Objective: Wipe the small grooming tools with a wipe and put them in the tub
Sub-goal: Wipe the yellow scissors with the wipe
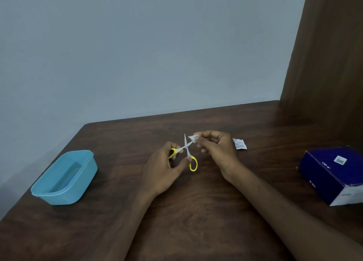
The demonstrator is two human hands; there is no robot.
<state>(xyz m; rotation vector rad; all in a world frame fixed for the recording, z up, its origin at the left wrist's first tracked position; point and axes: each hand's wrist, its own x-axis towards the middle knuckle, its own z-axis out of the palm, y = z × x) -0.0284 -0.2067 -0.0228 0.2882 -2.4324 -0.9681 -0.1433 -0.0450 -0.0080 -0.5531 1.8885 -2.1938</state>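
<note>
Above the dark table (196, 211), my left hand (165, 170) pinched the yellow-handled scissors (186, 152), blades splayed, while my right hand (216, 150) pinched a wipe (193, 137) against one blade tip. Blue tub (64, 178) sat well left, apart.

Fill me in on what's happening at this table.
A person is cleaning small scissors. The left hand holds them open by the yellow handles, and the right hand pinches a wipe against one blade. The blue tub sits to the left with no tools visible in it. A torn sachet and a dark blue box lie to the right.
</note>
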